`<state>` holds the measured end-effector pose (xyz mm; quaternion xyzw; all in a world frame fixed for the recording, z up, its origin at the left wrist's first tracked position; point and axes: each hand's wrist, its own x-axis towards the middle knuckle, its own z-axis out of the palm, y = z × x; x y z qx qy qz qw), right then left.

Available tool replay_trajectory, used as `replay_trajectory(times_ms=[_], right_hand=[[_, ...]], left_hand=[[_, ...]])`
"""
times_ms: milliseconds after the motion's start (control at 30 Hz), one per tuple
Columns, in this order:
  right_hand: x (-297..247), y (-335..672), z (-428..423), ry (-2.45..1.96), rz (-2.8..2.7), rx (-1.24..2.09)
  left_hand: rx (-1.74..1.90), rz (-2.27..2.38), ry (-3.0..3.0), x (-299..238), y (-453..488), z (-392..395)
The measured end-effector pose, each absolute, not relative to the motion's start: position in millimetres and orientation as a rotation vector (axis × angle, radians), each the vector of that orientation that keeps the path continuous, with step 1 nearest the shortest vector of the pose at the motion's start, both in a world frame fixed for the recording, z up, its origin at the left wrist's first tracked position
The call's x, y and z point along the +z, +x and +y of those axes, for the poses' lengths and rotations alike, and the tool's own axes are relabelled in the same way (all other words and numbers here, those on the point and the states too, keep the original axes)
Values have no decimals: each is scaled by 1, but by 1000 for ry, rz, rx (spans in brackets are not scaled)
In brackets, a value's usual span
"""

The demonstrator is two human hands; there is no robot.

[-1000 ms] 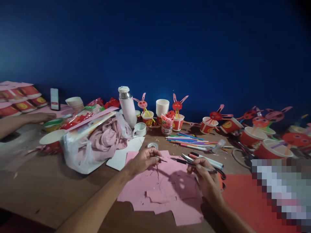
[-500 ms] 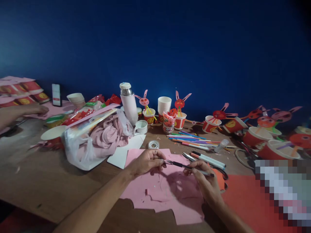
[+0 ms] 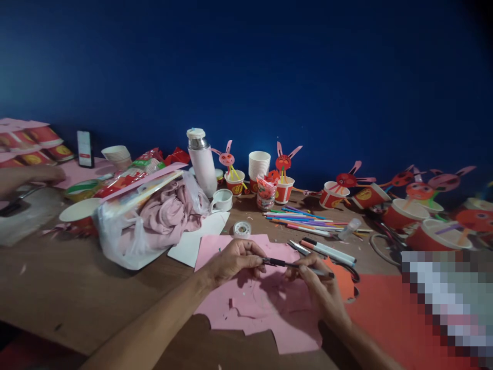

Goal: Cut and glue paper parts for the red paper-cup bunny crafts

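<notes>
My left hand (image 3: 234,259) and my right hand (image 3: 318,282) meet over a pink paper sheet (image 3: 262,303) on the wooden table. Between them lies a thin dark pen (image 3: 296,265). The right hand's fingers are wrapped round its rear part. The left hand pinches the pen's front end, where a small cap seems to sit; I cannot make the cap out clearly. A roll of clear tape (image 3: 242,228) lies just beyond the left hand.
Markers (image 3: 327,250) and coloured pens (image 3: 300,221) lie to the right, among red paper-cup rabbits (image 3: 284,180). A white flask (image 3: 202,162), a mug (image 3: 222,200), stacked cups (image 3: 258,164) and a plastic bag of cloth (image 3: 154,216) stand behind. Another person's hand (image 3: 23,177) works at far left.
My two hands have come together: the left hand's small piece and the right hand's pen were apart a second ago and now join end to end. The view has shifted slightly.
</notes>
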<state>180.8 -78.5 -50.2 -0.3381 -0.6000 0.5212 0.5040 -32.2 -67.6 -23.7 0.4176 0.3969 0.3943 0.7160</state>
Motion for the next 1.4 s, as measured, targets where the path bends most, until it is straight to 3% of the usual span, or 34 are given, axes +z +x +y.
replay_trajectory(times_ms=[267,533,767,933,1033,1133,1267,1400], right_hand=[[-46,182,-75,-841,-1432,1245],[-42,178,-71,-811,-1302,1401],[-45,183,-67,-870,-1484,1387],[-42,182,-71,-970,-1932,1002],[-42,183,-69,-909,-2197,593],[-41,184,-67,-889,-2340,347],[-35,183,-71,-863,-2518,289],[-31,179,-76,-910,-2628,357]], left_hand=[[842,930,1060,-17,-28,-70],[940,1200,2153,-6,-27,-71],[730,1603,2465,12,-51,-24],[679,1620,2482,11,-55,-9],[765,1619,2396,11,-52,-31],[782,1576,1920,5,-52,-65],[654,1404,1148,-8,-55,-101],[692,1272,776,-5,-57,-114]])
